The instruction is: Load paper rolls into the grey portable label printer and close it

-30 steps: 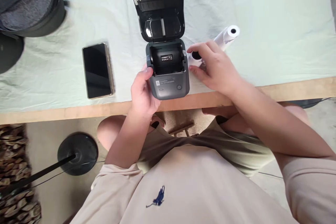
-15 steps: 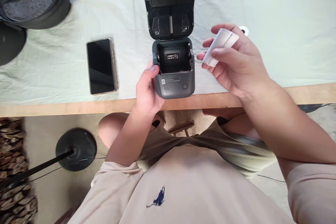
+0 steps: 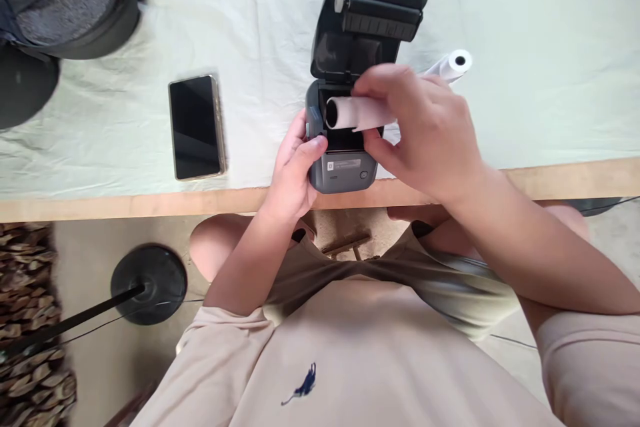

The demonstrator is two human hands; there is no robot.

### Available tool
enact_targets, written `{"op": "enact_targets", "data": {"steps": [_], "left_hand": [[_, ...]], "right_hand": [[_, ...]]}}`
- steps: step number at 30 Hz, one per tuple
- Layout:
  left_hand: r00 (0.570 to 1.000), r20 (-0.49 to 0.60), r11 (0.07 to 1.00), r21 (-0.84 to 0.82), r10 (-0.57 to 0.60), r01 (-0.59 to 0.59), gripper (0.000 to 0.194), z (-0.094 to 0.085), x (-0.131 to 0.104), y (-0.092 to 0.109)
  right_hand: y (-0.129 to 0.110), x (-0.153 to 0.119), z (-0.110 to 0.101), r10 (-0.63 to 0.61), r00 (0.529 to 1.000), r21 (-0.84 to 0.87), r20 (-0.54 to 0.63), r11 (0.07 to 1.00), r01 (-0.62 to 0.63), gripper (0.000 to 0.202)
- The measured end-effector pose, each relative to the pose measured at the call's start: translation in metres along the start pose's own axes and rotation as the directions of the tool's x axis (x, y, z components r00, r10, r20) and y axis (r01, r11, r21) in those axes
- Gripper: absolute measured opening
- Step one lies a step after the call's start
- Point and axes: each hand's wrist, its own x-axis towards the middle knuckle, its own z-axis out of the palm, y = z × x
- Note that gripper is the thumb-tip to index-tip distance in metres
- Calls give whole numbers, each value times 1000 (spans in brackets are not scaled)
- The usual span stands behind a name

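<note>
A dark grey printer stands tilted near the table's front edge, its black lid raised. My left hand grips the printer's left side, thumb at the rim of the compartment. In my right hand is a white paper roll, held between thumb and fingers over the open compartment, its hollow left end facing left. Whether the roll touches the inside of the compartment cannot be told. Just behind my right hand lies another white roll on the cloth.
A phone with a dark screen lies on the pale cloth at the left. A black bag-like object fills the back left corner. The wooden table edge runs across in front; below it is a round black stand base.
My right hand has moved left with its roll, turned over, and come above the compartment. The printer has turned and shifted slightly right with my left hand. The second roll shows more.
</note>
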Motion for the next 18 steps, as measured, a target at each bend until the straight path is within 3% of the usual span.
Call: {"op": "enact_targets", "data": {"steps": [4,11,15,18], "left_hand": [[1000,-23,1000,-13,-2,1,37,0,-1,0],[999,-2,996,-74,-52,52,40,-3,1,3],[999,-3,997,-56,-50,49,41,-4,1,5],[998,-15,998,-22,-62,62,40,-4,-1,5]], "right_hand": [[4,-1,6,6,998,-115,55,993,0,18],[-2,-11,11,-114,993,-14,-33,993,113,21],[-12,-13,14,-144,989,36,-28,989,145,22],[-13,-7,8,-140,972,124,-189,978,165,20]]}}
